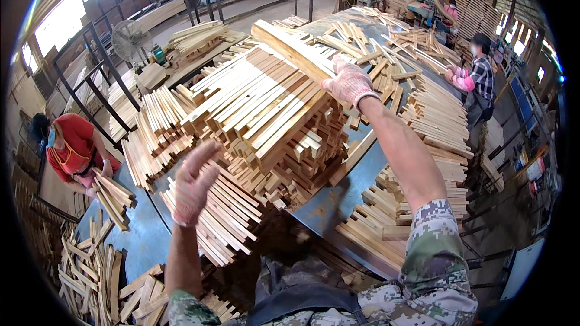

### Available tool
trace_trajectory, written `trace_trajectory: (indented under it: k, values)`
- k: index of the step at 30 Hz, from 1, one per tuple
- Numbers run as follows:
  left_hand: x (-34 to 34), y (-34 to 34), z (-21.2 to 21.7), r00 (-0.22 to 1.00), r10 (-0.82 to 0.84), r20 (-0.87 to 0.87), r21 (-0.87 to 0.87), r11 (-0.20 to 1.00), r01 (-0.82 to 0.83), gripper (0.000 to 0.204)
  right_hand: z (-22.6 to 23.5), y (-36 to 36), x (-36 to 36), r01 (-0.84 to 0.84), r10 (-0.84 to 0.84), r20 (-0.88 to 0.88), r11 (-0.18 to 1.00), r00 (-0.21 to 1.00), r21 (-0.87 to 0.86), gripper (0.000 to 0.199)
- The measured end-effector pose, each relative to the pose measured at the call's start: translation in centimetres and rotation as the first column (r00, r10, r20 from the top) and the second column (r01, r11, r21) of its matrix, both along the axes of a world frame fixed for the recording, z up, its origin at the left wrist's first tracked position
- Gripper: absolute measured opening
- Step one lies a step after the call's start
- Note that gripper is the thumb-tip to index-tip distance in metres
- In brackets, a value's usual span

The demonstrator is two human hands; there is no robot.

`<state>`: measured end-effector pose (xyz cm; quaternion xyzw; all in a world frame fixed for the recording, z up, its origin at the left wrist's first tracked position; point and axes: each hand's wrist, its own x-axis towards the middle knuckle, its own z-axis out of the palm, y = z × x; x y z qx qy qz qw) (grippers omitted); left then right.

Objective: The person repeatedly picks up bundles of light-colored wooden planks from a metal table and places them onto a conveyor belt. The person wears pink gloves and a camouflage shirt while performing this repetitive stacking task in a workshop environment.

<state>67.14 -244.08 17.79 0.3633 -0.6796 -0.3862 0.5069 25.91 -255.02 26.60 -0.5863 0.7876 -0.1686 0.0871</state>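
My right hand (350, 81), in a pale knitted glove, is closed round the near end of a wooden board (290, 51). That board slants away to the far left above a tall stack of wooden strips (254, 102), whose top layer lies side by side. My left hand (196, 184), gloved too, is raised at the stack's near left side with its fingers apart and nothing in it. Below it lies a row of thin wooden strips (217, 220). I cannot tell whether the held board touches the stack.
On the blue table (145, 205), loose wood pieces (90, 271) lie at the near left and rows of strips (435, 121) along the right. A person in red (75, 151) handles strips at left; another in plaid (480, 75) stands far right. A metal frame (96, 78) rises behind.
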Motion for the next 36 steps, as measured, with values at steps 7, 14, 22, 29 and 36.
trace_trajectory:
  k: [7, 14, 22, 29, 36]
  values:
    - [-2.2, -14.0, 7.4, 0.954, 0.161, 0.254, -0.001, 0.986, -0.166, 0.07, 1.6, 1.7, 1.8, 0.009, 0.008, 0.2, 0.997, 0.98, -0.082, 0.093]
    - [-15.5, -22.4, 8.0, 0.984, -0.087, -0.154, 0.364, 0.921, 0.138, 0.112, 1.1, 3.1, 11.4, -0.163, 0.187, 0.069, 0.95, 0.98, -0.265, 0.071]
    - [-13.9, -28.3, 7.9, 0.925, -0.327, -0.195, 0.582, 0.72, 0.377, 0.03, -0.3, 4.1, 20.7, -0.283, 0.251, -0.143, 0.91, 0.958, -0.302, 0.09]
    - [-14.2, -30.8, 5.9, 0.629, -0.369, 0.685, 0.302, 0.929, 0.216, 0.038, -4.3, 1.4, 20.8, -0.365, 0.363, -0.037, 0.927, 0.931, -0.09, 0.085]
    - [-12.1, -33.4, 4.5, 0.58, -0.453, 0.677, 0.327, 0.891, 0.315, 0.054, -5.6, 0.7, 18.0, -0.459, 0.491, 0.1, 0.857, 0.865, -0.235, 0.083]
